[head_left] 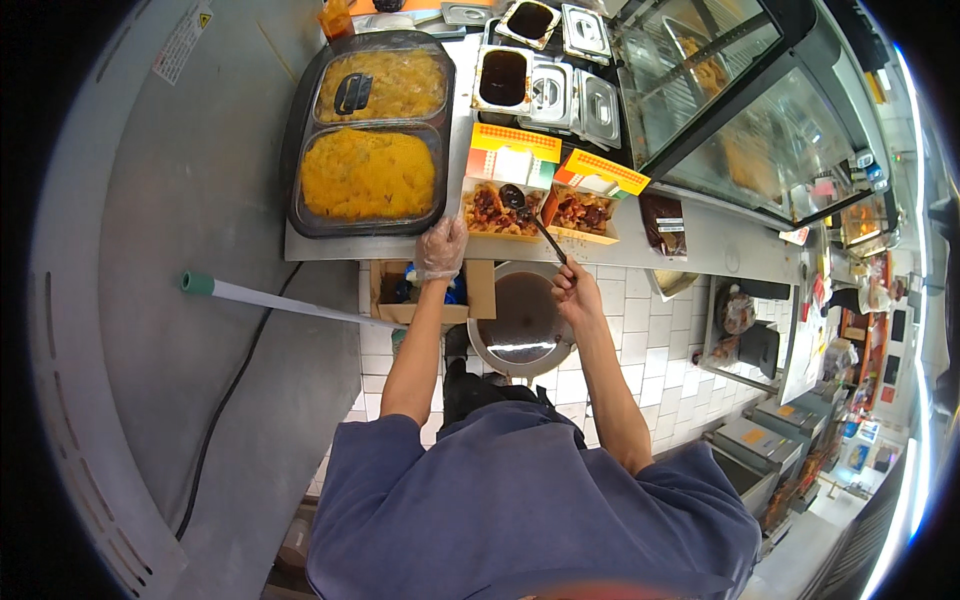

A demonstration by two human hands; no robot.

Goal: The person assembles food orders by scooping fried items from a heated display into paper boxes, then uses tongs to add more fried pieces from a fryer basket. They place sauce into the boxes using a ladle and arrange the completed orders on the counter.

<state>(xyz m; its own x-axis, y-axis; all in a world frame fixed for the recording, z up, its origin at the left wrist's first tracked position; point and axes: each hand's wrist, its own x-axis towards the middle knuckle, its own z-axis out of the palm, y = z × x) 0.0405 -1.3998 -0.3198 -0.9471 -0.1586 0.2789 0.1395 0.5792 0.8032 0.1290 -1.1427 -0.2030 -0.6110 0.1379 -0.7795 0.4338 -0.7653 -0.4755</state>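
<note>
In my right hand (577, 292), the bare fingers close round the dark handle of a ladle (553, 243). The ladle's round bowl, dark inside, is over the left takeaway box (505, 227), which holds pieces of fried food (487, 212) with dark reddish sauce. Beside it stands a second open box (583, 232) with similar sauced pieces. Both boxes have raised orange, white and green lids. My left hand (442, 247) wears a clear plastic glove and rests at the counter edge, by the near right corner of a black tray (300, 190); its bent fingers hold nothing visible.
Yellow rice (368, 175) fills the tray's near section. Behind the boxes stand steel sauce containers (503, 80) and steel lids (599, 105). A glass display case (740, 130) borders the right. Below the counter are a cardboard box (481, 290) and a large round pan (525, 320) with brown liquid.
</note>
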